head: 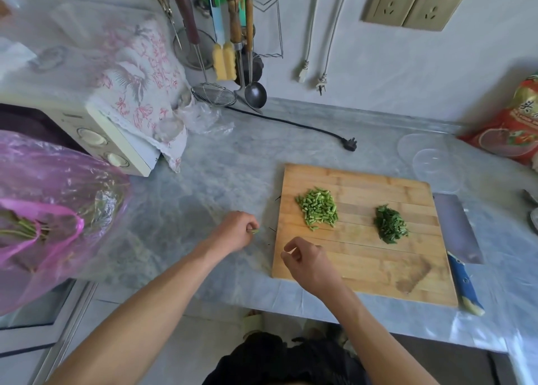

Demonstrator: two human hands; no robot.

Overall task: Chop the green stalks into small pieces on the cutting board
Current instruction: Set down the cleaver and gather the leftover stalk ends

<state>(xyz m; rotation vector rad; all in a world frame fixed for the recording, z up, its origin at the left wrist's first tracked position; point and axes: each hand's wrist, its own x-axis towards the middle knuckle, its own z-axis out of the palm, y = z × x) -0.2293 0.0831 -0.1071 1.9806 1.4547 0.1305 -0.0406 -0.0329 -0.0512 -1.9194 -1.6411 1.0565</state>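
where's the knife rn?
In the head view the knife lies flat on the counter, right beside the cutting board's right edge, blue handle toward the person. Neither hand is touching it.

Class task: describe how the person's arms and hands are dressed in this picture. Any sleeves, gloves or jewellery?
Both forearms are bare as far as the frame shows, with no sleeves in view. The left hand and right hand wear no gloves; no rings, watch or bracelets are visible. Dark clothing shows at the bottom edge.
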